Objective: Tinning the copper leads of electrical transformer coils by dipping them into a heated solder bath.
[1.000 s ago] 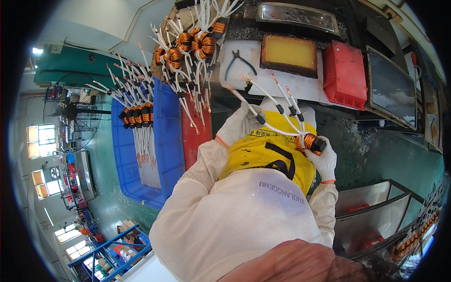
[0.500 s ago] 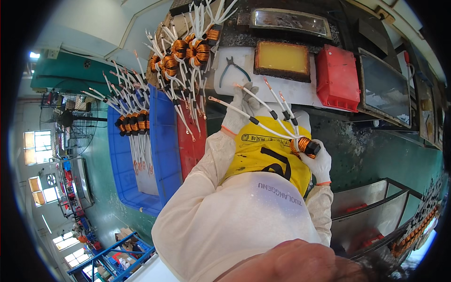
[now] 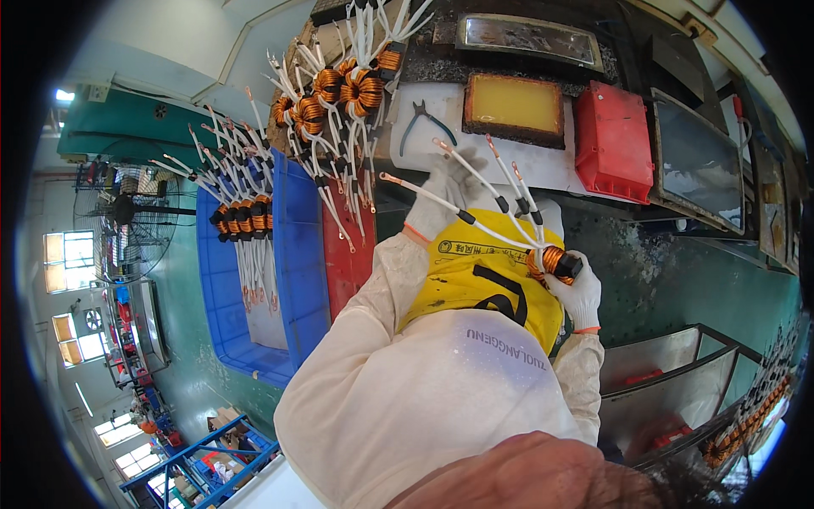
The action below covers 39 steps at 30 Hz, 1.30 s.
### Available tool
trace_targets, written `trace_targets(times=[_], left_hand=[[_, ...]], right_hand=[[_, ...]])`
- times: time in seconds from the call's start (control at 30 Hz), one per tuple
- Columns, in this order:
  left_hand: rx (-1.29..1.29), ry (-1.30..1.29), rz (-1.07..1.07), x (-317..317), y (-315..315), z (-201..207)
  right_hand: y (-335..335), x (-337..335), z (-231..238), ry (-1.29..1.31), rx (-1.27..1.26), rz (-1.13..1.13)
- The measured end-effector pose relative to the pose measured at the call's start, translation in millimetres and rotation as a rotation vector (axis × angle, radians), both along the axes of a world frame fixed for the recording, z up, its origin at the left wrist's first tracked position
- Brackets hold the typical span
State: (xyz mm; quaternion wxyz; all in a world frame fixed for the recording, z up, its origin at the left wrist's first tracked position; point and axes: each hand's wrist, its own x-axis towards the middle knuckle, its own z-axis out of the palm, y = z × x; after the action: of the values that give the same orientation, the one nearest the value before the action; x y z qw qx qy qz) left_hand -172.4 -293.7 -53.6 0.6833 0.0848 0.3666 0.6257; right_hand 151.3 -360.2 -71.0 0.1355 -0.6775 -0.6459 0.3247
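Note:
In my gloved right hand (image 3: pixel 582 287) is a toroidal coil (image 3: pixel 551 265) wound with copper wire, gripped by its dark block at the right. Several white leads (image 3: pixel 500 231) with black sleeves and copper lugs fan up and left from the coil. My gloved left hand (image 3: pixel 443 197) is behind the lug ends of two leads, its blurred fingers stretched out. Whether it touches a lead is hard to see. Just above it, pliers (image 3: pixel 426 123) with dark handles lie on the white board (image 3: pixel 413 95).
A tray of yellow material (image 3: pixel 515 109) and a red box (image 3: pixel 612 140) stand on the bench. More coils (image 3: pixel 360 92) with leads are piled at the upper left. A blue bin (image 3: pixel 303 263) at left holds a row of coils. Metal-framed troughs (image 3: pixel 666 373) stand at lower right.
The left hand's fingers have shifted slightly right and down, and look more blurred. The coil stays in the right hand; the whole view has shifted slightly.

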Motion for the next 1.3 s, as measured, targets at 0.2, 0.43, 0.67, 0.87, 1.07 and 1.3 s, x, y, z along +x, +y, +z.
trace_targets(times=[0.2, 0.43, 0.67, 0.87, 1.07, 1.3], left_hand=[[0.055, 0.004, -0.259, 12.6, -22.5, -33.9], [0.212, 0.282, -0.808, -15.5, -35.9, -15.4], [0.025, 0.262, -0.448, -8.5, -27.5, -40.5], [0.151, 0.075, -0.339, 22.2, -7.9, -34.3], [0.135, 0.129, -0.305, 29.5, -3.9, -37.3], [0.276, 0.087, -0.478, 3.6, -19.1, -55.8]], right_hand=[[-0.6, -2.7, 7.4, -0.045, 0.000, 0.004], [9.5, -7.8, 11.7, -0.109, -0.021, 0.046], [2.7, -5.6, 10.8, -0.073, -0.008, 0.030], [-3.4, -5.4, 7.9, -0.059, 0.047, 0.052], [-6.0, -4.8, 5.1, -0.055, 0.078, 0.052], [4.4, -5.8, 13.5, -0.092, -0.018, 0.046]])
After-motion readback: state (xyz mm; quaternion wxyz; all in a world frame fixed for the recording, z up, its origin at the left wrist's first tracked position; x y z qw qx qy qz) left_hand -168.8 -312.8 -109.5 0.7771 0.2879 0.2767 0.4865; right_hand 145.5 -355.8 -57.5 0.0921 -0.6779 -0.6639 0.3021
